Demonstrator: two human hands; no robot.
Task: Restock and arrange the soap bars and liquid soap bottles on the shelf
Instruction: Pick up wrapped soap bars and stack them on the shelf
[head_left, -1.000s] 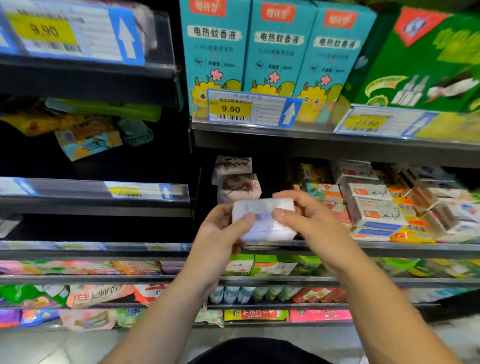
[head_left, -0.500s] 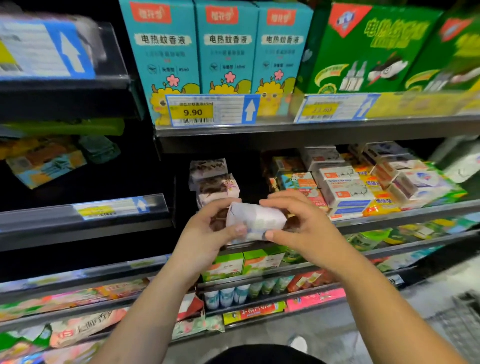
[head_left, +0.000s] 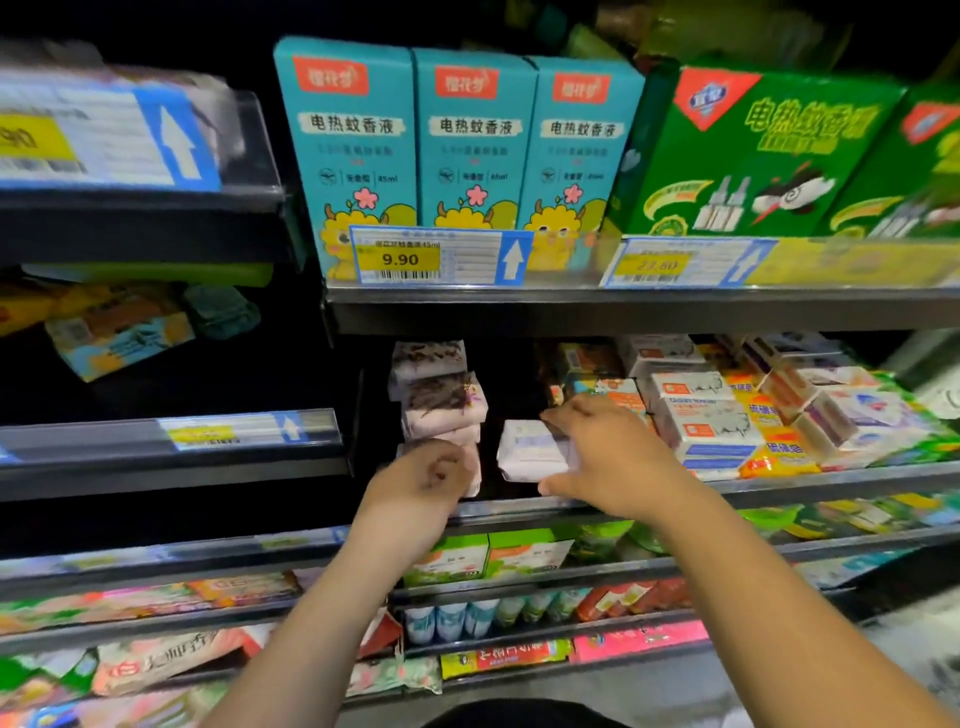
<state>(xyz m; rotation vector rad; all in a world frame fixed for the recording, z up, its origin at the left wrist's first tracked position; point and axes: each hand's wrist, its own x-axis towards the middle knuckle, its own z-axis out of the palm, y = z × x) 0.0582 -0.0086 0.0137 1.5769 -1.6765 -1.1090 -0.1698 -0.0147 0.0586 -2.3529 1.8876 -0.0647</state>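
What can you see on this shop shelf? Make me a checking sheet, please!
Surface: shelf, metal, front rim showing.
Job's things: white bar at the shelf front; pink stack left of it, apart.
Clutter: boxed soaps piled at right.
Hands: right hand grips the white bar; left hand curled by the stack, grip unclear.
Cables: nothing seen.
Surroundings: teal boxes, green boxes above; 9.90 tag.

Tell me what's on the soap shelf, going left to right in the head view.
Purple soap stack → white soap bar → right hand gripping that bar → white soap boxes → yellow packs.
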